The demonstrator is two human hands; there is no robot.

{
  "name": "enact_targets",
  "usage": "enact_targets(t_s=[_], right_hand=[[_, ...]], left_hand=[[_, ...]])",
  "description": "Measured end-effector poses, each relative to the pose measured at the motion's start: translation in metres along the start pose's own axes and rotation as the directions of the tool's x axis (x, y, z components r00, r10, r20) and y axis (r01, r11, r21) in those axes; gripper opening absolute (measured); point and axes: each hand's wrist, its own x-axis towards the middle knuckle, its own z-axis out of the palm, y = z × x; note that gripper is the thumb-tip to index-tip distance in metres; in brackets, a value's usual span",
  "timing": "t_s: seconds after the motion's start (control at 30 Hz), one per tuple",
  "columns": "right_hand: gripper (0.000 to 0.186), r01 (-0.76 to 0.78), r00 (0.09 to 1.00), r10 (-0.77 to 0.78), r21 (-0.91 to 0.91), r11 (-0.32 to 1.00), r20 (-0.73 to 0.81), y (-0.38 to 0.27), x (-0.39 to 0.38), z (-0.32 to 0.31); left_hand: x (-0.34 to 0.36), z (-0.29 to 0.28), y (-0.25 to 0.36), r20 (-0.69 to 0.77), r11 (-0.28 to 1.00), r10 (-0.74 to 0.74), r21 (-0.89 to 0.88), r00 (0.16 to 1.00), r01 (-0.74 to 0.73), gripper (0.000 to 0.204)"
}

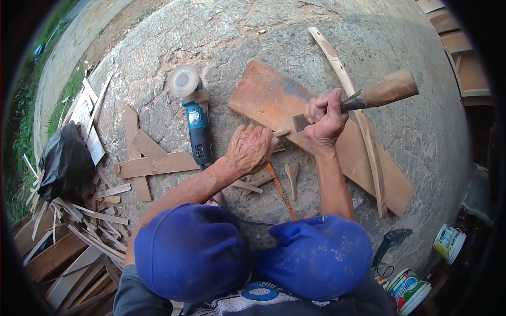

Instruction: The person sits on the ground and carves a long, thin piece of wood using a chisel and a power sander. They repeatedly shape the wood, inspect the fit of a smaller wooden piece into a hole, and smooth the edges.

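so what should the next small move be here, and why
Perhaps bring the chisel blade to the wooden stick: the right hand grips the chisel near its blade, and the left hand holds the stick, its tip pointing toward that blade.

Matt wooden chisel handle (391, 88), dull metal blade (300, 123), rough stony ground (158, 52).
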Motion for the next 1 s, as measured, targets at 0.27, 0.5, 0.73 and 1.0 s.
enact_targets(t_s=[0.27,0.5,0.73,1.0], right_hand=[[0.048,-0.049,0.996,0.044,0.071,0.996,0.075,0.011,-0.023,-0.008],[0.047,-0.066,0.995,0.061,0.075,0.995,0.074,0.013,-0.023,-0.010],[0.048,-0.067,0.995,0.061,0.067,0.996,0.081,0.017,-0.020,-0.011],[0.049,-0.032,0.990,0.022,0.070,0.997,0.138,0.024,-0.024,-0.014]], left_hand=[[0.008,-0.002,-0.013,0.295,0.982,-0.027,-0.172,0.955,0.081,0.029],[0.003,0.005,-0.012,0.183,0.988,-0.001,-0.149,0.983,0.029,0.029],[0.005,0.004,-0.012,0.172,0.986,0.008,-0.165,0.985,0.021,0.029],[0.013,-0.010,-0.009,0.404,0.956,-0.105,-0.212,0.909,0.205,0.036]])
